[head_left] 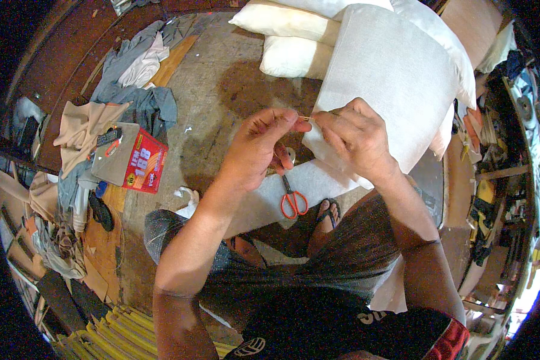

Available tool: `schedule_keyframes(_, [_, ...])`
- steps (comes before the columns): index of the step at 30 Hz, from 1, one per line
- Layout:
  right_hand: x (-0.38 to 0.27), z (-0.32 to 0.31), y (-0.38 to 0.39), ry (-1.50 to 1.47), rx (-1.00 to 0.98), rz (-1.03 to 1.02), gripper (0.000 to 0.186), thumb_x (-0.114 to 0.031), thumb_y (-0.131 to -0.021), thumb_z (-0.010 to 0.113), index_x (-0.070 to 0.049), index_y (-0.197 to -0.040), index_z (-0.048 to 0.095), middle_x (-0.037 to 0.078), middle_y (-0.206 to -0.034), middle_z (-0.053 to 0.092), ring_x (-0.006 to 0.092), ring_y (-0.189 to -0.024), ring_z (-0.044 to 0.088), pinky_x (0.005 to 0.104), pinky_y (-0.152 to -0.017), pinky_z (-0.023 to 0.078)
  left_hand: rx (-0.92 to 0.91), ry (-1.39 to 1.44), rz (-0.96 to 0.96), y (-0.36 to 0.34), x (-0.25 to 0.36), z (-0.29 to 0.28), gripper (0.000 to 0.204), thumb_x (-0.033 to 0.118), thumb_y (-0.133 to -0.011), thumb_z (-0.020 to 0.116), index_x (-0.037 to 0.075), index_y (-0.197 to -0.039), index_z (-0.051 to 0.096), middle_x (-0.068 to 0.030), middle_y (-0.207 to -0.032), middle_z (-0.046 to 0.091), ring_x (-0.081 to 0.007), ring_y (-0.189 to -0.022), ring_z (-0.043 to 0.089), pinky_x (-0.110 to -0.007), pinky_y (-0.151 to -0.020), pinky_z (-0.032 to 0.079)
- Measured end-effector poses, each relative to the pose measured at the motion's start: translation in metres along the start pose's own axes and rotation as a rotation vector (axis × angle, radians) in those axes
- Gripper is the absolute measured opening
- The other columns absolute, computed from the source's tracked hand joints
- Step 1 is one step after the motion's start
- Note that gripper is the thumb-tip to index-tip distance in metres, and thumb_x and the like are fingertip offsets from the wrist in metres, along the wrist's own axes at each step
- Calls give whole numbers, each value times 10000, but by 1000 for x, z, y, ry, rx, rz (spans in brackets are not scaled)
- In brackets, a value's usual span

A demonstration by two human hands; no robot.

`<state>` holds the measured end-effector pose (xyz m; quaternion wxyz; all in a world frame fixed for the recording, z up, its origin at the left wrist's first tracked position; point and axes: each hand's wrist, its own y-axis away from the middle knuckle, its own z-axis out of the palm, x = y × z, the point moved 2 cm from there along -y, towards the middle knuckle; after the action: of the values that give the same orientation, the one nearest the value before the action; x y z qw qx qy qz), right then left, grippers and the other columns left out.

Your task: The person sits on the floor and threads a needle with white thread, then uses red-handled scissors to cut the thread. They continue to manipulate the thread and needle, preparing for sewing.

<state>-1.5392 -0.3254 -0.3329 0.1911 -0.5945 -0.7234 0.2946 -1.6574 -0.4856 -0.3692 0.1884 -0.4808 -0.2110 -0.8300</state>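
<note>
A white cushion cover [390, 78], already stuffed full, is held up over the knees, and its near left corner is being worked at the seam. That corner is pinched shut by the right hand [357, 138], whose fingers are closed on the fabric edge. Just left of the cover, the left hand [261, 147] is closed in a pinch on something thin and pale, apparently a needle [304, 117], though it is too small for that to be told with certainty; no thread can be made out.

As a judgement, the filling is done and the closing of the last opening is in hand; how much of the seam remains open cannot be seen, since it is hidden by the fingers.

Below the cover, red-handled scissors [293, 201] hang point-up under the left hand, seemingly hooked on a lower finger. Beyond the cover, two more white cushions [294, 42] are stacked on the floor, which suggests finished pieces. Well to the left of the cover lie a heap of grey and beige cloth [132, 90] and a red carton [144, 162].
</note>
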Motion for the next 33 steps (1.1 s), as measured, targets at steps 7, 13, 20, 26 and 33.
schedule_keyframes(7, [-3, 9, 3, -156, -124, 119, 205, -82, -795, 687, -73, -1001, 683, 113, -855, 647, 309, -779, 612, 404, -702, 528, 148, -352, 176, 2, -1, 12, 187, 179, -1009, 532, 51, -1081, 648, -24, -941, 713, -50, -460, 517, -204, -402, 435])
schedule_keyframes(13, [-9, 8, 4, -276, -28, 253, 124, 7, -830, 664, -12, -949, 693, 121, -768, 651, 230, -645, 613, 332, -578, 473, 115, -373, 212, 1, -3, 10, 165, 115, -999, 533, 30, -1063, 659, -26, -915, 707, -50, -485, 557, -207, -409, 456])
schedule_keyframes(20, [-8, 9, 3, -279, -3, 254, 121, 1, -823, 678, -12, -944, 691, 114, -748, 640, 226, -631, 601, 332, -565, 459, 136, -249, 234, 7, 1, 13, 177, 154, -999, 541, 80, -1140, 619, -51, -895, 696, -80, -470, 578, -223, -388, 454])
schedule_keyframes(26, [-8, 8, 4, -230, -40, 248, 141, 5, -803, 690, -23, -942, 694, 109, -763, 651, 228, -649, 617, 331, -579, 474, 97, -294, 148, 4, -2, 8, 152, 171, -1000, 544, 106, -1123, 606, -43, -674, 624, -97, -436, 561, -239, -376, 444])
schedule_keyframes(33, [-9, 10, 3, -190, -20, 142, 177, 23, -769, 696, -26, -938, 686, 112, -794, 669, 255, -663, 627, 356, -591, 496, 126, -325, 163, 5, -5, 11, 138, 191, -1000, 555, 110, -1102, 603, -53, -661, 641, -93, -432, 560, -239, -373, 433])
